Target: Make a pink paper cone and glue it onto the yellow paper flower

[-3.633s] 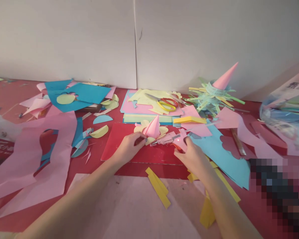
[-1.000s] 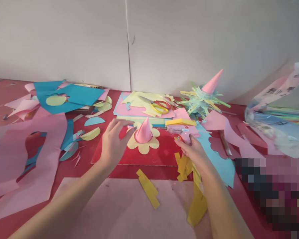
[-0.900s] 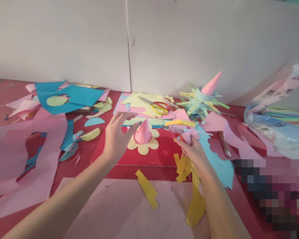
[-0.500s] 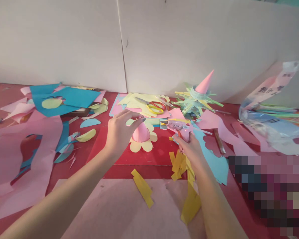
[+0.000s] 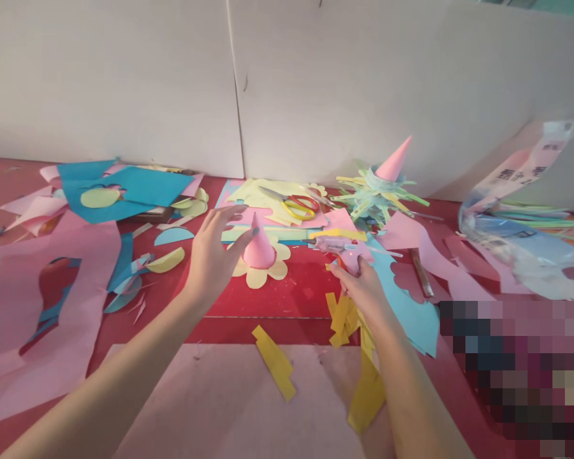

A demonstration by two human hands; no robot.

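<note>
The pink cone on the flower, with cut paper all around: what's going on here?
A person's right hand holds a glue gun, its nozzle toward the pink cone but apart from it. The left hand is open beside the cone; whether they touch, I cannot tell. The cone stands upright on a yellow flower over a red board. Behind, scissors lie on paper sheets.

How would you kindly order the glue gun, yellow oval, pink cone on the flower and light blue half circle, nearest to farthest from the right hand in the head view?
1. Glue gun, held in the right hand.
2. Pink cone, to the left, on the flower.
3. Light blue half circle, farther left.
4. Yellow oval, farthest left.
</note>
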